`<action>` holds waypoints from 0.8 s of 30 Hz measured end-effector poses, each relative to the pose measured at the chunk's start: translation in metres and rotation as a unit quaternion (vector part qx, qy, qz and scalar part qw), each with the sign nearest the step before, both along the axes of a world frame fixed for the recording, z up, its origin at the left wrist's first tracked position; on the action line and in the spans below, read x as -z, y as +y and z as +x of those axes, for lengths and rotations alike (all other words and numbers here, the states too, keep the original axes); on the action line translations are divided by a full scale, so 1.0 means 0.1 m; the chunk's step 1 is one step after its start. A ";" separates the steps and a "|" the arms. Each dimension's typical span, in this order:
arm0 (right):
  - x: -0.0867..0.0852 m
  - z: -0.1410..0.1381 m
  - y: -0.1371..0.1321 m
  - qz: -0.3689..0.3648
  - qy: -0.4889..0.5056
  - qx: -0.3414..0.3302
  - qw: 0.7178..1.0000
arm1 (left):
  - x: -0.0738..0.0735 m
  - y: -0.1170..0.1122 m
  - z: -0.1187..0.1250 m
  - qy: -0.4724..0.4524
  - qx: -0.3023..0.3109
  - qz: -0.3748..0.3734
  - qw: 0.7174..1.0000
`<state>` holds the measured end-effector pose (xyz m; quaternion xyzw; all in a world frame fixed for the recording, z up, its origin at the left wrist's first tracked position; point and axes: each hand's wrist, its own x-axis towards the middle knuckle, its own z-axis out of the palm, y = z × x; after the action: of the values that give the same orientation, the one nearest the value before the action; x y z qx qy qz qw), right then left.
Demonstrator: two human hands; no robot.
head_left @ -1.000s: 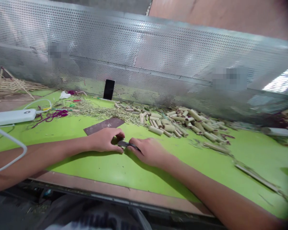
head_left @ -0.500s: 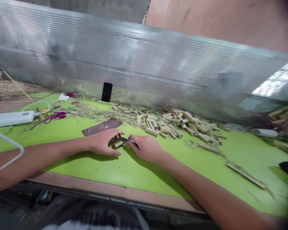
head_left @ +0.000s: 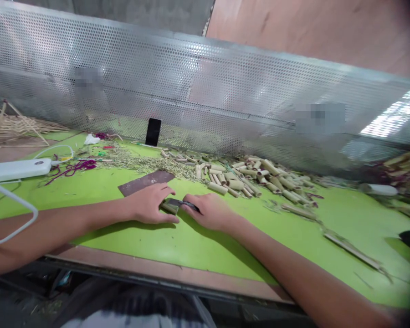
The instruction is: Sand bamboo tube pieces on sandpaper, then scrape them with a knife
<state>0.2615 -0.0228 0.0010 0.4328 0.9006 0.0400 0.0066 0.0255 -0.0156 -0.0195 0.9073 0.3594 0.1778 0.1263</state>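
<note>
Since prev frame, knife (head_left: 186,204) blade now sits on bamboo tube (head_left: 170,207). L hand (head_left: 148,203) curled round tube, R hand (head_left: 208,212) closed on knife, both low over green worktop (head_left: 89,191); cut bamboo tubes (head_left: 235,180) piled just beyond.

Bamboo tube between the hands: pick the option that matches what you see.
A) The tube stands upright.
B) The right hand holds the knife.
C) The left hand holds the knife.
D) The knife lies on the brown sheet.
B. The right hand grips the knife, its dark blade laid on the bamboo tube, which the left hand steadies on its side.
</note>
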 end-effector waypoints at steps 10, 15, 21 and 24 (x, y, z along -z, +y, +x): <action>0.02 0.02 -0.01 -0.020 0.023 -0.041 0.999 | -0.03 0.02 -0.02 -0.048 0.047 -0.046 0.997; -0.01 -0.02 -0.06 -0.022 0.006 -0.007 1.000 | -0.05 0.01 -0.04 -0.061 0.052 -0.083 0.993; -0.06 -0.04 -0.11 -0.032 0.000 0.020 0.999 | 0.00 0.03 -0.05 -0.064 0.049 -0.078 0.994; -0.05 -0.02 -0.10 -0.044 0.009 0.022 0.999 | 0.03 0.05 -0.06 -0.067 0.069 -0.056 0.994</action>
<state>0.2595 -0.0333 0.0055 0.4517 0.8920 -0.0039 0.0190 0.0199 -0.0110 -0.0225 0.9076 0.2957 0.2086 0.2129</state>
